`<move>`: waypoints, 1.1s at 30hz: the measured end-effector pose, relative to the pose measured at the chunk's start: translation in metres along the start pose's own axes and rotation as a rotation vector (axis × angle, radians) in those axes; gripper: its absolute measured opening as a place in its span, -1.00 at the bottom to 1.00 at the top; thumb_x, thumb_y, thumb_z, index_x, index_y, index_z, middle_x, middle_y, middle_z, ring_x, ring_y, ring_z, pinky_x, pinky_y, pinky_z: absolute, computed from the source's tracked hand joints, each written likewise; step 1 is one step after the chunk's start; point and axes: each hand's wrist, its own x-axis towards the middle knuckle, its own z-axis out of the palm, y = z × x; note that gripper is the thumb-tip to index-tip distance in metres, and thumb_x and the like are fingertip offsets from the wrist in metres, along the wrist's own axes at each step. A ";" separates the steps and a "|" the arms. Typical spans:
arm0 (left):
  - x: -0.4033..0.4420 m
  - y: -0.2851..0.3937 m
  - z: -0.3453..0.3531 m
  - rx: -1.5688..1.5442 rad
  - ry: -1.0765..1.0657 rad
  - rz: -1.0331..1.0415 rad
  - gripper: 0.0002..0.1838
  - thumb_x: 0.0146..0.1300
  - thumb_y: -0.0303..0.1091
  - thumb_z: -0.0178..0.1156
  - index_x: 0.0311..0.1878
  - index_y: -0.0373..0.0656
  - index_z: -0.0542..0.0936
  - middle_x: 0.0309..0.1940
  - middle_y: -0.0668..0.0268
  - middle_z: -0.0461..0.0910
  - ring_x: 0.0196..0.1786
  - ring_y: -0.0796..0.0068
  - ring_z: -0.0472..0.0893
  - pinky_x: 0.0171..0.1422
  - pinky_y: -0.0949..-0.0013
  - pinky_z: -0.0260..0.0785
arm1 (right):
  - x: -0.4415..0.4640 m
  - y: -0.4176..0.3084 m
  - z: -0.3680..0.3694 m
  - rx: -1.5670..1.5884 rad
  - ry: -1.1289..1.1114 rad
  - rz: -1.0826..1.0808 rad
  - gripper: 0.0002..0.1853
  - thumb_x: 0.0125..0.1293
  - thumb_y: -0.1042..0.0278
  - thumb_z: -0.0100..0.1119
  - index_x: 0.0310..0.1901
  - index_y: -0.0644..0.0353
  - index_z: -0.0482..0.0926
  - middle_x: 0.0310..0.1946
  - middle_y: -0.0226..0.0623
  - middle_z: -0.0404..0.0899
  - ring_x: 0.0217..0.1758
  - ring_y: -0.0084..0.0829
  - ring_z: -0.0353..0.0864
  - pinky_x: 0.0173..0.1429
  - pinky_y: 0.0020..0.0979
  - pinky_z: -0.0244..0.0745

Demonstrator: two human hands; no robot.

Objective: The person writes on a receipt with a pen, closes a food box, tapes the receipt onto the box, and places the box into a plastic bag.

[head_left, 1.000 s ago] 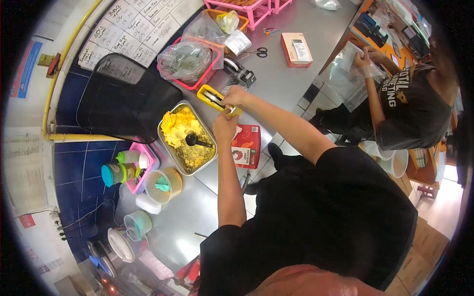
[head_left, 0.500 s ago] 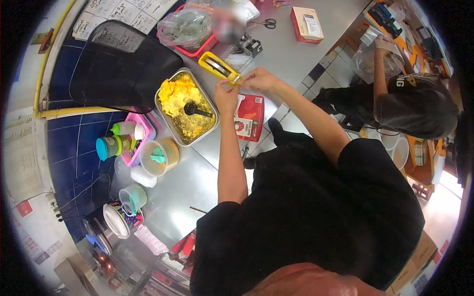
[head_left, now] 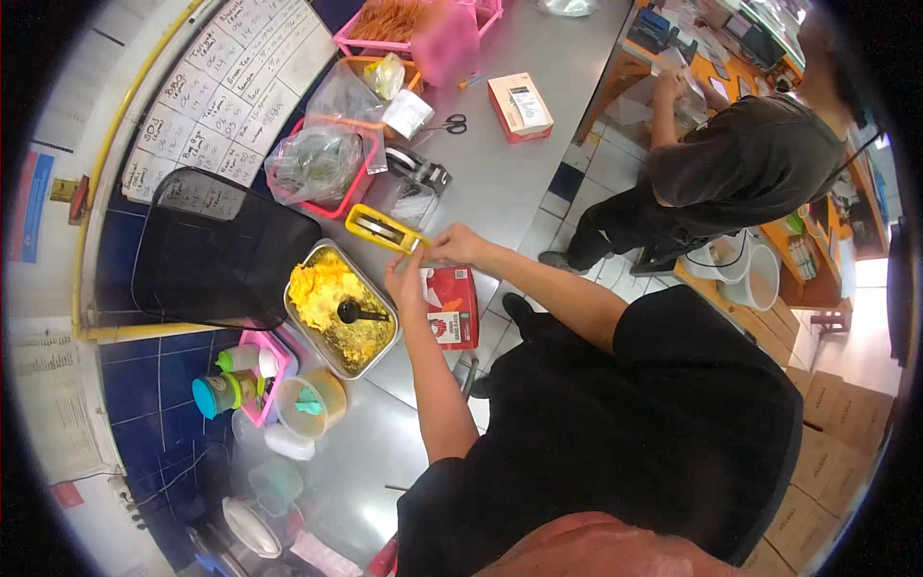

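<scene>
A shiny steel table (head_left: pixel 363 430) runs along a wall of dark blue tiles (head_left: pixel 132 380), with a handwritten whiteboard (head_left: pixel 236 91) and a yellow pipe (head_left: pixel 85 240) on the wall side; white floor tiles (head_left: pixel 541 234) lie beyond the table's other side, where another person (head_left: pixel 731 154) stands near cluttered shelves. The red packet (head_left: pixel 452 308) sits near the table's floor-side edge, while bare steel shows between the red-and-white box (head_left: pixel 520 108) and that edge, and again past the lower end of the metal tray (head_left: pixel 343 310), which holds yellow food (head_left: pixel 327 293) and a black scoop (head_left: pixel 358 312). The yellow tape dispenser (head_left: pixel 385 230) rests on the table between the tray and the black tape dispenser (head_left: pixel 417 171), its narrow end toward the hands. The left hand (head_left: pixel 405 276) is at that end, with its fingers bent inward; the right hand (head_left: pixel 456 246) is just beside it, fingers also bent, their tips near the left hand's. How tightly either hand is closed, and whether tape is between the fingertips, cannot be told at this size.
</scene>
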 end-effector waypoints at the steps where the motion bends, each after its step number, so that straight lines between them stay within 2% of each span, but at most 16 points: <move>1: -0.002 0.000 0.003 -0.033 0.023 -0.015 -0.38 0.25 -0.19 0.67 0.23 -0.26 0.58 -0.05 0.08 0.78 -0.05 0.31 0.74 0.05 0.25 0.61 | -0.001 -0.003 -0.002 0.015 0.007 0.004 -0.71 0.37 0.13 0.57 -0.26 0.23 0.89 -0.51 -0.46 0.67 -0.49 -0.64 0.50 -0.39 -0.45 0.37; 4: -0.001 -0.003 0.005 0.096 0.039 0.167 -0.34 0.20 -0.17 0.70 0.23 -0.26 0.58 -0.15 0.10 0.80 -0.14 0.31 0.76 0.02 0.28 0.61 | -0.008 -0.009 -0.002 0.022 0.066 0.152 -0.65 0.26 0.04 0.66 -0.33 0.23 0.89 -0.49 -0.42 0.72 -0.50 -0.59 0.53 -0.45 -0.37 0.37; 6: 0.002 -0.007 -0.003 0.253 0.075 0.226 -0.31 0.15 -0.13 0.73 0.21 -0.26 0.58 -0.19 0.08 0.82 -0.18 0.32 0.78 0.01 0.31 0.60 | -0.009 -0.017 -0.008 -0.021 -0.042 0.226 -0.66 0.29 0.02 0.63 -0.32 0.15 0.81 -0.58 -0.51 0.58 -0.58 -0.62 0.42 -0.52 -0.40 0.26; 8: 0.004 -0.013 0.002 0.291 0.135 0.306 -0.31 0.13 -0.06 0.72 0.17 -0.22 0.58 -0.16 -0.01 0.85 -0.12 0.20 0.84 0.05 0.19 0.63 | 0.010 -0.005 -0.010 0.123 -0.109 0.378 -0.67 0.30 0.04 0.62 -0.40 0.09 0.73 -0.61 -0.57 0.49 -0.63 -0.64 0.32 -0.54 -0.42 0.19; 11: -0.009 0.000 0.011 0.575 0.245 0.286 -0.36 0.17 -0.01 0.67 0.15 -0.16 0.60 -0.15 -0.01 0.86 -0.06 -0.03 0.85 0.14 0.02 0.62 | 0.019 -0.006 -0.021 0.045 -0.273 0.490 -0.68 0.28 0.05 0.61 -0.43 0.03 0.69 -0.62 -0.63 0.44 -0.63 -0.67 0.26 -0.53 -0.45 0.11; 14: -0.012 -0.007 0.016 0.745 0.270 0.276 -0.41 0.20 -0.04 0.63 0.15 -0.13 0.60 -0.18 0.03 0.87 -0.02 -0.12 0.83 0.20 -0.07 0.60 | 0.020 -0.001 -0.020 -0.047 -0.261 0.531 -0.64 0.21 0.04 0.65 -0.52 -0.07 0.62 -0.60 -0.65 0.44 -0.62 -0.66 0.26 -0.53 -0.39 0.06; 15: -0.021 0.003 0.015 0.687 0.239 0.305 -0.42 0.23 -0.06 0.60 0.19 -0.15 0.61 -0.20 0.07 0.88 -0.02 -0.04 0.85 0.19 0.00 0.61 | 0.022 0.007 -0.024 -0.008 -0.265 0.434 -0.72 0.25 0.04 0.63 -0.43 -0.04 0.73 -0.57 -0.62 0.51 -0.62 -0.64 0.31 -0.51 -0.38 0.12; 18: -0.039 0.020 -0.003 0.510 0.107 0.317 -0.42 0.27 -0.10 0.57 0.25 -0.18 0.62 -0.17 0.11 0.89 -0.02 -0.01 0.85 0.17 0.05 0.61 | -0.012 -0.025 -0.032 -0.129 -0.298 0.107 -0.76 0.32 0.07 0.57 -0.24 0.06 0.85 -0.50 -0.53 0.63 -0.51 -0.62 0.46 -0.41 -0.39 0.32; 19: -0.059 0.031 -0.004 0.455 0.082 0.361 -0.37 0.28 -0.18 0.60 0.31 -0.25 0.60 -0.12 0.00 0.88 -0.09 0.22 0.85 0.06 0.20 0.61 | -0.025 -0.033 -0.037 -0.143 -0.319 0.050 -0.75 0.35 0.09 0.54 -0.18 0.10 0.86 -0.47 -0.50 0.65 -0.46 -0.62 0.49 -0.36 -0.40 0.37; 21: -0.097 0.043 -0.001 0.551 0.064 0.432 -0.35 0.26 -0.16 0.61 0.34 -0.21 0.60 -0.17 0.06 0.88 -0.12 0.23 0.85 0.04 0.20 0.62 | -0.054 -0.047 -0.046 -0.170 -0.347 -0.088 -0.72 0.40 0.13 0.49 -0.07 0.16 0.87 -0.41 -0.46 0.70 -0.36 -0.61 0.56 -0.26 -0.42 0.47; 25: -0.137 0.020 -0.001 0.737 0.072 0.493 -0.38 0.24 -0.14 0.61 0.31 -0.10 0.62 -0.32 0.22 0.83 -0.21 0.20 0.82 -0.03 0.13 0.61 | -0.088 -0.045 -0.068 -0.189 -0.284 -0.078 -0.77 0.54 0.24 0.38 -0.07 0.26 0.83 -0.38 -0.57 0.67 -0.28 -0.71 0.51 -0.16 -0.53 0.41; 28: -0.134 -0.007 -0.002 0.888 -0.097 0.404 -0.44 0.22 -0.16 0.58 0.25 -0.06 0.63 -0.37 0.25 0.76 -0.24 0.18 0.80 -0.08 0.08 0.60 | -0.102 -0.035 -0.083 -0.152 -0.212 -0.018 -0.78 0.55 0.24 0.40 -0.05 0.24 0.83 -0.37 -0.57 0.66 -0.28 -0.71 0.50 -0.17 -0.53 0.40; 31: -0.130 -0.025 0.002 0.894 -0.094 0.425 -0.49 0.23 -0.22 0.55 0.22 -0.05 0.62 -0.28 0.23 0.76 -0.24 0.17 0.77 -0.13 0.06 0.58 | -0.105 -0.018 -0.086 -0.086 -0.182 0.013 -0.76 0.54 0.21 0.42 -0.04 0.23 0.83 -0.36 -0.55 0.66 -0.29 -0.69 0.51 -0.17 -0.50 0.42; 33: -0.129 -0.033 0.005 0.911 -0.077 0.544 -0.49 0.23 -0.25 0.53 0.23 -0.05 0.61 -0.22 0.22 0.76 -0.22 0.16 0.77 -0.13 0.06 0.58 | -0.109 -0.008 -0.085 -0.089 -0.149 0.021 -0.74 0.52 0.17 0.44 -0.04 0.22 0.84 -0.36 -0.51 0.66 -0.29 -0.65 0.53 -0.19 -0.46 0.46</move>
